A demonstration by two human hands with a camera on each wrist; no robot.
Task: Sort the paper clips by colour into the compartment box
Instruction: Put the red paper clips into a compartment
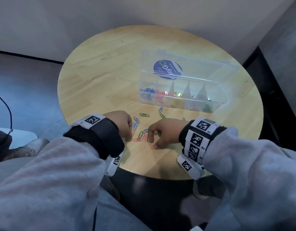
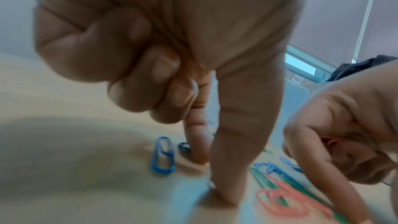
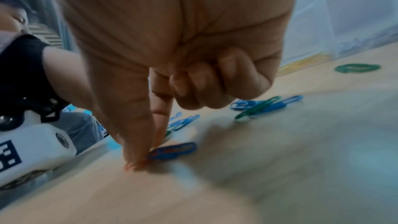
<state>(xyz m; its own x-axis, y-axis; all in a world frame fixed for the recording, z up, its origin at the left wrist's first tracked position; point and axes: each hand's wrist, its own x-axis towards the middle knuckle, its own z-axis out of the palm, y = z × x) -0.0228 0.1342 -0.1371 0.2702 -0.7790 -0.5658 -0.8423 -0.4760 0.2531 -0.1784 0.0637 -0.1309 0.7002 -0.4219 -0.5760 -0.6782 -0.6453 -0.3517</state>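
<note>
Your left hand (image 1: 123,125) has index and thumb down on the surface (image 1: 97,77) among blue clips (image 1: 136,122), other fingers clenched; a pinch is unclear. Right hand (image 1: 164,133) pinches a red clip (image 1: 153,147) at its fingertips, likely for the compartment box (image 1: 182,95) well beyond.

Round pale wooden table (image 1: 100,67), plain grey wall (image 1: 77,19) behind; dark grey floor (image 1: 27,90), black skirting line
</note>
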